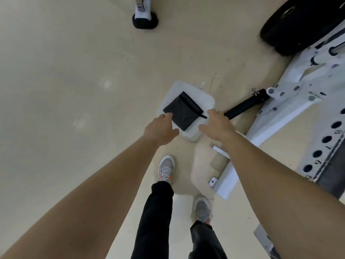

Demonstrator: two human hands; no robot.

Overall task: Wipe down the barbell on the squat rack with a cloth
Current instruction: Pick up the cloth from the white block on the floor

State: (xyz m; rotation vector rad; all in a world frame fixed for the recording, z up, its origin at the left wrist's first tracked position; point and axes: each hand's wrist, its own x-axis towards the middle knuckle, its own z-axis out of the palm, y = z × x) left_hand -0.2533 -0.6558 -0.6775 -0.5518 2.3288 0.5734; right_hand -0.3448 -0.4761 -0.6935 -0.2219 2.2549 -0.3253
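Observation:
A folded black cloth (182, 110) lies on a white square pad (201, 99) on the floor. My left hand (160, 128) hovers at the cloth's near left corner, fingers spread, holding nothing. My right hand (216, 124) hangs just right of the cloth over the pad's edge, also spread and empty. The barbell's steel end (337, 49) shows at the far right on the white squat rack (298, 94), beside a black weight plate (302, 23).
A black tube (244, 105) juts from the rack base toward the pad. A white bracket (225, 176) lies on the floor by my right foot (202, 208). My left foot (165, 169) stands below the pad. A white post with a black foot (145, 19) stands at the top.

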